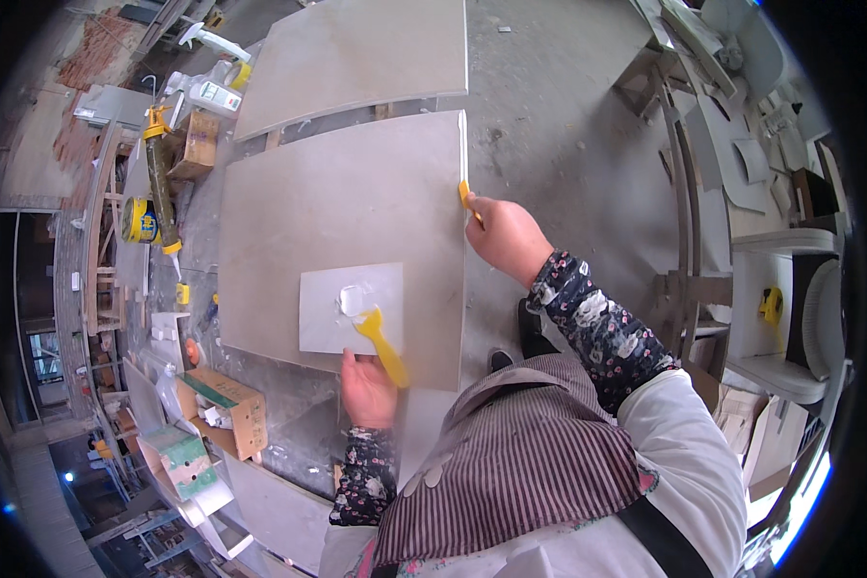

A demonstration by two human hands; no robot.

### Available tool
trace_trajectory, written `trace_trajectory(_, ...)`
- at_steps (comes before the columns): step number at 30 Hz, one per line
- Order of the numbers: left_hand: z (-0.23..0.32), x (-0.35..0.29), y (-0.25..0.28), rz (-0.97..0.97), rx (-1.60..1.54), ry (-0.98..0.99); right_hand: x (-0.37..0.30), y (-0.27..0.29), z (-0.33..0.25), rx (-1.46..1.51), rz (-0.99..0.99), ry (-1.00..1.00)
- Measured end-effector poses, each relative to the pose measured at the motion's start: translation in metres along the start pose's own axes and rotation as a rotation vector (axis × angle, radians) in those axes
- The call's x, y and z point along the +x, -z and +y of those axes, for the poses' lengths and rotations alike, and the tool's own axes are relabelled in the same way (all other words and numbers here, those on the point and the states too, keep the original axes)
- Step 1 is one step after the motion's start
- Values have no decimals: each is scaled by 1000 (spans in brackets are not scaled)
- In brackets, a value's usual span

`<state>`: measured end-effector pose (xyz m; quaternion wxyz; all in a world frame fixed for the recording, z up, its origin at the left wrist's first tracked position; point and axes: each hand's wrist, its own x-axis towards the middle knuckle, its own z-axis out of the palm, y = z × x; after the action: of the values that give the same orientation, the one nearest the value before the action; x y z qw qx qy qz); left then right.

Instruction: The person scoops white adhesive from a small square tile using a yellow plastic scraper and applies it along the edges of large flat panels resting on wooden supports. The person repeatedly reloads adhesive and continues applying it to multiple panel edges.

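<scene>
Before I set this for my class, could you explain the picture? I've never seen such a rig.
There is no robot, only a barehanded person. The single picture comes from a fisheye camera on the person's head, looking down, so straight edges bend. The right grip holds a yellow scraper at the right edge of a large grey board. The left grip is at the lower edge of a small white panel; how firmly is unclear. The panel shows over the board, with a white smear and a yellow spatula partly across it.
</scene>
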<state>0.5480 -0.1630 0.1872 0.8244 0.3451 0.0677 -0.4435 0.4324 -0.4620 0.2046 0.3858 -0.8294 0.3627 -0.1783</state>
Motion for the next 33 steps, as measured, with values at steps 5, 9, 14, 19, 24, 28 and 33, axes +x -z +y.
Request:
trace_trajectory(5,2,0,-1,-34,68,17,-35,-8,-9,53,-24,11)
trace_trajectory(9,2,1,-5,-35,123,13,-63,-14,-17,78,-33,-6)
trace_trajectory(14,1,3,-3,-40,115,-4,-96,-22,-26,47,-61,28)
trace_trajectory(19,2,5,2,-72,130,-8,-131,-29,-32,52,-121,14)
trace_trajectory(24,2,4,-1,-108,123,9,-163,-39,-38,79,-154,-4)
trace_trajectory(28,0,3,-7,-69,214,-18,-186,-47,-41,106,-157,14)
trace_trajectory(33,-1,3,-10,-65,218,-21,-210,-57,-42,102,-187,32)
